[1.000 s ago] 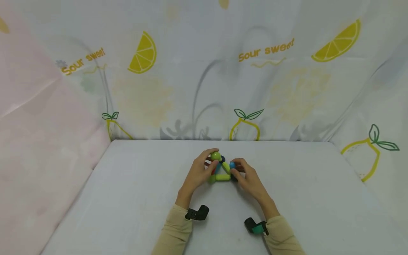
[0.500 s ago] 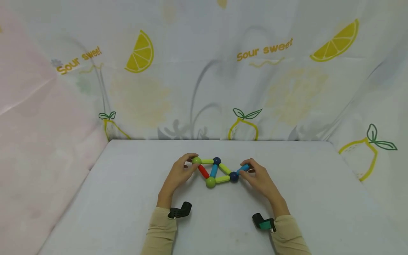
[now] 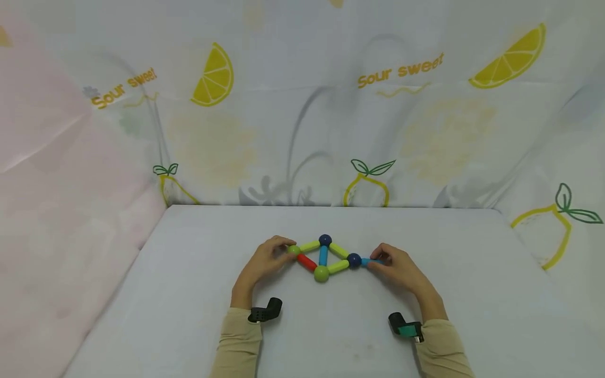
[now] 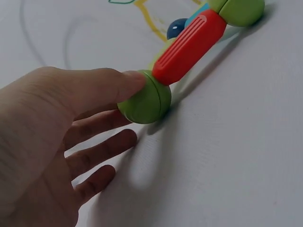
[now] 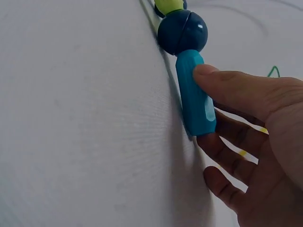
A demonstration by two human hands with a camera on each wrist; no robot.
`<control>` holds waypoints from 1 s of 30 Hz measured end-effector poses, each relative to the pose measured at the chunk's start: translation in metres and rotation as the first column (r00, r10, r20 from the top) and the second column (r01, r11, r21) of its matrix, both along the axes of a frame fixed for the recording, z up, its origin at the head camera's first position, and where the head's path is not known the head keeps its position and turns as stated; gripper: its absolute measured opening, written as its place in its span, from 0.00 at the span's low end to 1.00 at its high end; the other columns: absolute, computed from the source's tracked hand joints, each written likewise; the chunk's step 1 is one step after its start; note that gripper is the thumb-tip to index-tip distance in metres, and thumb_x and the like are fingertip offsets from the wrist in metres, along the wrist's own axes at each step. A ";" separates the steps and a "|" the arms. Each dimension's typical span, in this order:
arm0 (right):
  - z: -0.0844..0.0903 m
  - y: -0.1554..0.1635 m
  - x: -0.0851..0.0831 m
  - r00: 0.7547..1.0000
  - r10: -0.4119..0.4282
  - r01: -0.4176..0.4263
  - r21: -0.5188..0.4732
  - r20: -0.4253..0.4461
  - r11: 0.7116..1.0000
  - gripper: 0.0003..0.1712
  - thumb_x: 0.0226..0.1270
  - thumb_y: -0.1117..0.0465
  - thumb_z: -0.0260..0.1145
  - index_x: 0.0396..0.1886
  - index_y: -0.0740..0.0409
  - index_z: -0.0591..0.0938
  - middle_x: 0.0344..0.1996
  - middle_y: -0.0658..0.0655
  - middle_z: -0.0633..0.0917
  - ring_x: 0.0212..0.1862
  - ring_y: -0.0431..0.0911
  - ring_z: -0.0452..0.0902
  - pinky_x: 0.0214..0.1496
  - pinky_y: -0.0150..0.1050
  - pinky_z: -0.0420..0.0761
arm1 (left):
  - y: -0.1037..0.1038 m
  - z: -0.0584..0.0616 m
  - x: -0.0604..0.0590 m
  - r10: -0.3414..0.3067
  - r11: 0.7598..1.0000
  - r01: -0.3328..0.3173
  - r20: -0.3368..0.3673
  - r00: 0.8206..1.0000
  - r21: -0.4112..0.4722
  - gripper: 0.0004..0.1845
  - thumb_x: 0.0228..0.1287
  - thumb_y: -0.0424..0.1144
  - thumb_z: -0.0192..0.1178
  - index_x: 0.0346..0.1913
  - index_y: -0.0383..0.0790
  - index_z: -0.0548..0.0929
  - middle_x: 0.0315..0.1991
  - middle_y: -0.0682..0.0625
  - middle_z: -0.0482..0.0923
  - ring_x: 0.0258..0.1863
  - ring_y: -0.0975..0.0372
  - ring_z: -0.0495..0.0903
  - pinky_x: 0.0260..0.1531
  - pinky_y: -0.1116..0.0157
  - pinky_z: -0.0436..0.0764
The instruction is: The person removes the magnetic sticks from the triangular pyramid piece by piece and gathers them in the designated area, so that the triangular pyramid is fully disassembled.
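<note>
A flat figure of magnetic rods and balls lies in the middle of the head view. My left hand (image 3: 262, 268) pinches the green ball (image 4: 149, 101) at its left corner between thumb and fingers. From that ball a red rod (image 3: 307, 262) leads to a nearer green ball (image 3: 321, 274), and a lime rod (image 3: 310, 245) to a dark blue ball (image 3: 325, 240). A blue rod (image 3: 323, 256) crosses the middle. At the right corner sits another dark blue ball (image 3: 354, 260). My right hand (image 3: 404, 270) pinches the blue rod (image 5: 193, 94) that sticks out from it.
The figure is on a white table (image 3: 198, 294). Behind it hangs a pale cloth (image 3: 283, 121) printed with lemons and lettering, meeting the table's back edge. Wrist cameras (image 3: 267, 311) are strapped on both wrists.
My hands have moved apart, and the figure, bunched between them a second ago, now lies spread out. The right-hand blue rod has swung from slanting upward to pointing right.
</note>
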State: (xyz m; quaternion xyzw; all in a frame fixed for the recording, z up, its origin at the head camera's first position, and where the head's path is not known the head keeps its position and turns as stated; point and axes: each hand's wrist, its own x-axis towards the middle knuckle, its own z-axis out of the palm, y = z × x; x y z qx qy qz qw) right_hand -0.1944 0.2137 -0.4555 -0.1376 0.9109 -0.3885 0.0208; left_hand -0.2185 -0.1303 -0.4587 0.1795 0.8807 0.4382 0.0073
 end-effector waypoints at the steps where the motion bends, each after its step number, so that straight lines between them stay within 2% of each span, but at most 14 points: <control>1: 0.000 -0.001 0.000 1.000 0.001 -0.001 0.004 -0.007 1.000 0.09 0.62 0.55 0.67 0.38 0.52 0.79 0.36 0.50 0.82 0.41 0.42 0.75 0.45 0.39 0.76 | 0.000 0.000 0.001 -0.006 1.000 0.006 0.010 1.000 0.005 0.17 0.60 0.39 0.64 0.52 0.41 0.81 0.48 0.49 0.80 0.51 0.56 0.76 0.58 0.52 0.72; 5: 0.000 -0.010 -0.001 0.995 0.004 -0.005 -0.007 -0.099 1.000 0.09 0.65 0.57 0.64 0.41 0.55 0.78 0.39 0.50 0.81 0.44 0.44 0.75 0.50 0.46 0.75 | -0.002 -0.005 0.001 -0.017 1.000 0.016 0.014 1.000 0.015 0.18 0.62 0.40 0.63 0.55 0.43 0.79 0.49 0.50 0.80 0.50 0.58 0.77 0.57 0.54 0.72; 9: 0.006 -0.035 -0.004 0.965 0.033 -0.033 0.005 -0.259 0.999 0.09 0.66 0.61 0.63 0.43 0.59 0.79 0.39 0.52 0.81 0.45 0.47 0.74 0.50 0.48 0.73 | -0.003 -0.011 -0.001 0.009 1.000 -0.009 -0.016 1.000 0.024 0.19 0.61 0.39 0.64 0.56 0.44 0.78 0.47 0.50 0.80 0.47 0.59 0.79 0.54 0.55 0.74; 11: 0.012 -0.051 -0.007 0.954 0.065 -0.057 0.037 -0.293 0.998 0.09 0.66 0.62 0.63 0.43 0.59 0.79 0.40 0.52 0.81 0.46 0.47 0.75 0.51 0.48 0.73 | -0.003 -0.014 -0.003 0.013 0.999 -0.012 -0.009 1.000 0.036 0.20 0.61 0.40 0.64 0.56 0.44 0.77 0.47 0.50 0.80 0.46 0.60 0.79 0.53 0.56 0.74; 15: 0.022 -0.086 -0.015 0.938 0.192 -0.158 0.137 -0.287 0.978 0.11 0.65 0.62 0.63 0.47 0.58 0.79 0.43 0.53 0.81 0.49 0.48 0.75 0.54 0.50 0.73 | -0.003 -0.016 -0.003 -0.012 0.998 0.012 0.001 1.000 0.067 0.18 0.61 0.42 0.63 0.54 0.44 0.78 0.47 0.52 0.81 0.46 0.61 0.79 0.54 0.56 0.73; 18: 0.025 -0.106 -0.024 0.919 0.285 -0.227 0.224 -0.273 0.948 0.14 0.65 0.64 0.63 0.50 0.57 0.79 0.47 0.53 0.81 0.50 0.50 0.76 0.54 0.50 0.74 | -0.001 -0.017 -0.003 -0.030 0.996 0.029 0.005 1.000 0.087 0.16 0.61 0.42 0.64 0.51 0.46 0.80 0.45 0.53 0.81 0.45 0.61 0.79 0.55 0.56 0.73; 21: 0.024 -0.119 -0.032 0.900 0.345 -0.257 0.317 -0.266 0.913 0.16 0.64 0.64 0.63 0.51 0.56 0.79 0.47 0.53 0.81 0.49 0.50 0.77 0.53 0.50 0.75 | -0.001 -0.018 -0.003 -0.035 0.995 0.034 0.007 0.999 0.091 0.15 0.60 0.43 0.65 0.50 0.47 0.80 0.43 0.54 0.81 0.44 0.62 0.78 0.57 0.56 0.72; 25: 0.021 -0.128 -0.036 0.887 0.379 -0.268 0.374 -0.264 0.888 0.13 0.63 0.63 0.65 0.48 0.55 0.81 0.44 0.52 0.83 0.47 0.48 0.78 0.53 0.50 0.75 | -0.001 -0.017 -0.001 -0.040 0.995 0.038 0.019 0.999 0.093 0.15 0.59 0.44 0.65 0.49 0.48 0.80 0.42 0.55 0.81 0.44 0.63 0.78 0.58 0.56 0.71; 30: 0.017 -0.131 -0.039 0.879 0.370 -0.234 0.404 -0.301 0.884 0.10 0.62 0.62 0.66 0.44 0.52 0.83 0.41 0.49 0.83 0.47 0.46 0.78 0.55 0.50 0.74 | -0.002 -0.014 -0.003 -0.052 0.995 0.050 0.016 0.999 0.092 0.15 0.59 0.45 0.66 0.48 0.48 0.81 0.42 0.56 0.81 0.43 0.65 0.78 0.55 0.60 0.73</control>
